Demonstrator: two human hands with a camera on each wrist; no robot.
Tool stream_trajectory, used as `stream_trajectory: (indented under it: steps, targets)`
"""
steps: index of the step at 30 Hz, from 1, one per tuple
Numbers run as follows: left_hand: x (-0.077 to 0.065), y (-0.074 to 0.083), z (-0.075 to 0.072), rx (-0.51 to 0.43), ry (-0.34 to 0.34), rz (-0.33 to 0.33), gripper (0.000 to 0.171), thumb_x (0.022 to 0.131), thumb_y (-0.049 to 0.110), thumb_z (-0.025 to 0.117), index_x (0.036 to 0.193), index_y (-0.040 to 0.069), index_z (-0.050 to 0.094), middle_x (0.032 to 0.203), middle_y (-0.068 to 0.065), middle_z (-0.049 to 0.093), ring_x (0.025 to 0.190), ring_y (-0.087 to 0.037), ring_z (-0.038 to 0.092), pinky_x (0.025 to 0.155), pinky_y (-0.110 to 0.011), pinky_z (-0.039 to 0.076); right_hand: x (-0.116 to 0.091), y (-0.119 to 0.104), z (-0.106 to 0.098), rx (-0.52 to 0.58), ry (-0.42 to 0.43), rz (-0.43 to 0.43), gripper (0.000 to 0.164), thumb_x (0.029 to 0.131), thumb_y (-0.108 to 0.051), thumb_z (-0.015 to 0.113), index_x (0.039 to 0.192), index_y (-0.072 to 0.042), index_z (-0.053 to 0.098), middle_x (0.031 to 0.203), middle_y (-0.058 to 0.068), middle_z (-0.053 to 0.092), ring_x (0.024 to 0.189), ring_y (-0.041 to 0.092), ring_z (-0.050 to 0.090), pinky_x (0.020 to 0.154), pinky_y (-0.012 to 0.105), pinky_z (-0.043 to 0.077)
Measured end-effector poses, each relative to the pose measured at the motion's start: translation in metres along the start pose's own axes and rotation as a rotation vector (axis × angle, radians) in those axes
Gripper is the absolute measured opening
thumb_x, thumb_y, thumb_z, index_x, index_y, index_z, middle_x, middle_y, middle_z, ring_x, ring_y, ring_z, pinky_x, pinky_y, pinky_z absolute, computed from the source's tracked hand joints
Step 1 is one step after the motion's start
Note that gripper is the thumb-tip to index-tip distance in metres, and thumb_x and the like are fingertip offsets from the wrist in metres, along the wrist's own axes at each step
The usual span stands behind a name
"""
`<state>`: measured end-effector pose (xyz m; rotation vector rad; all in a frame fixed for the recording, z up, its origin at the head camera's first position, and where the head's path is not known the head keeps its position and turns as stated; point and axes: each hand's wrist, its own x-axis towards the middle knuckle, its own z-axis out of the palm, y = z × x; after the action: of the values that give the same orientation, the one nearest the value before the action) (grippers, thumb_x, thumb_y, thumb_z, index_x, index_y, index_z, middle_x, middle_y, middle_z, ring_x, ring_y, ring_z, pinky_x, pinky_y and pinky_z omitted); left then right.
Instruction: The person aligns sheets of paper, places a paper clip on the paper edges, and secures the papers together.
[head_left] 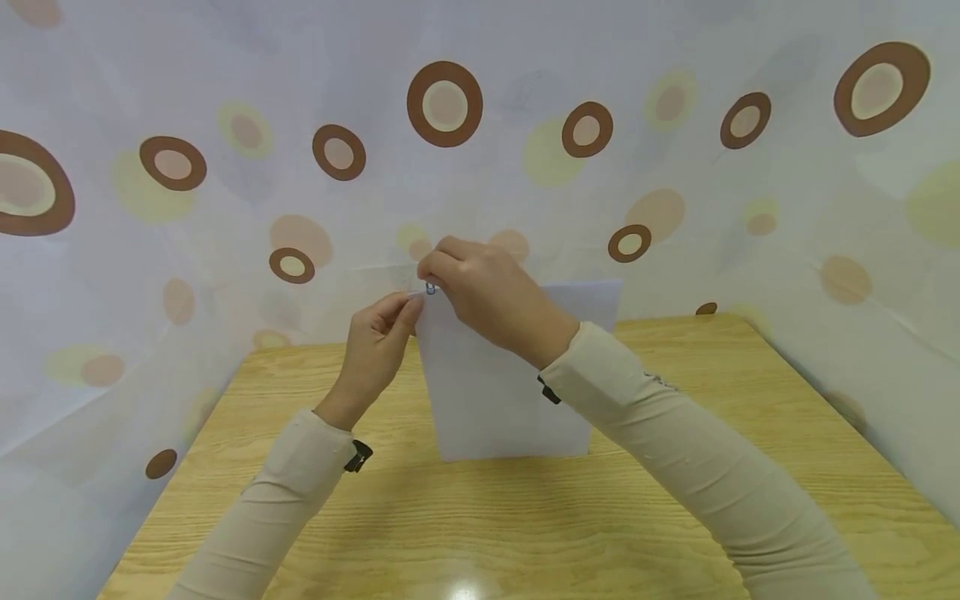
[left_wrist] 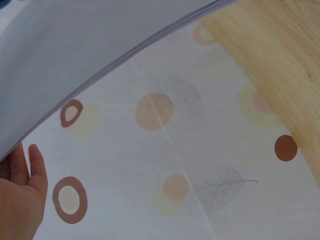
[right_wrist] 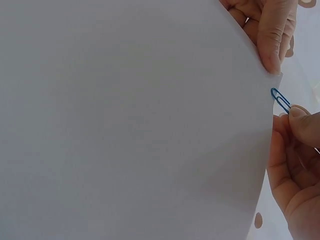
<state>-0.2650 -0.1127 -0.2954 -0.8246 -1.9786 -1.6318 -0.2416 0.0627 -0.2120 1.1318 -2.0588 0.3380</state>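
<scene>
Upright above the table stand sheets of white paper point(head_left: 502, 383), their layered edge showing in the left wrist view. My left hand point(head_left: 378, 346) pinches the paper's upper left corner between thumb and fingers. A small blue paper clip point(right_wrist: 281, 100) sits at the paper's top edge close to that corner. Pinched in the thumb and fingers of my right hand point(head_left: 487, 292) is the clip's outer end. Its other end touches the paper edge; how far it overlaps the sheets I cannot tell. In the left wrist view the left hand point(left_wrist: 22, 195) is partly hidden behind the paper.
A light wooden table point(head_left: 465, 517) lies beneath the paper. White sheeting point(head_left: 480, 192) printed with brown rings and pale spots encloses its back and sides. Each wrist wears a dark strap, with a buckle point(head_left: 358, 456) visible at the left cuff.
</scene>
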Motion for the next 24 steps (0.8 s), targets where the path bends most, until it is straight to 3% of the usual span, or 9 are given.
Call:
stream_trajectory:
  steps: [6, 13, 18, 21, 24]
  targets:
    - [-0.0017, 0.0037, 0.0019, -0.020, 0.011, 0.016, 0.020, 0.097, -0.001, 0.052, 0.103, -0.013, 0.066, 0.087, -0.019, 0.066, 0.068, -0.006, 0.059, 0.065, -0.019, 0.051, -0.0009, -0.0021, 0.0004, -0.050, 0.005, -0.039, 0.015, 0.086, 0.013, 0.060, 0.093, 0.000, 0.066, 0.086, 0.009, 0.064, 0.078, 0.018, 0.065, 0.071, 0.021, 0.052]
    - [-0.0023, 0.0042, 0.0038, -0.010, 0.025, 0.017, 0.019, 0.096, 0.000, 0.053, 0.104, -0.011, 0.067, 0.079, 0.006, 0.063, 0.065, -0.008, 0.054, 0.063, -0.019, 0.048, -0.0034, -0.0034, -0.0001, -0.092, 0.020, -0.059, 0.019, 0.084, 0.016, 0.056, 0.093, 0.000, 0.065, 0.086, 0.009, 0.062, 0.077, 0.019, 0.063, 0.071, 0.022, 0.051]
    - [-0.0025, 0.0036, 0.0037, -0.037, 0.003, 0.022, 0.020, 0.097, -0.001, 0.052, 0.104, -0.013, 0.066, 0.080, 0.014, 0.064, 0.067, -0.006, 0.056, 0.065, -0.018, 0.048, -0.0058, -0.0027, 0.0031, -0.111, 0.023, -0.071, 0.023, 0.083, 0.018, 0.054, 0.091, 0.000, 0.064, 0.086, 0.008, 0.061, 0.077, 0.019, 0.061, 0.070, 0.023, 0.051]
    - [-0.0026, 0.0028, 0.0039, -0.059, -0.003, 0.026, 0.021, 0.097, -0.002, 0.051, 0.106, -0.013, 0.065, 0.083, 0.011, 0.067, 0.070, -0.005, 0.060, 0.066, -0.019, 0.050, -0.0075, -0.0021, 0.0058, -0.110, 0.015, -0.075, 0.023, 0.083, 0.018, 0.054, 0.091, -0.001, 0.064, 0.086, 0.008, 0.061, 0.077, 0.019, 0.060, 0.069, 0.023, 0.050]
    - [-0.0028, 0.0021, 0.0045, -0.059, 0.001, 0.036, 0.021, 0.097, -0.001, 0.051, 0.106, -0.013, 0.065, 0.085, -0.004, 0.069, 0.071, -0.006, 0.062, 0.066, -0.022, 0.052, -0.0088, -0.0016, 0.0074, -0.103, 0.015, -0.073, 0.021, 0.085, 0.016, 0.055, 0.092, -0.001, 0.065, 0.087, 0.008, 0.061, 0.077, 0.019, 0.060, 0.070, 0.023, 0.050]
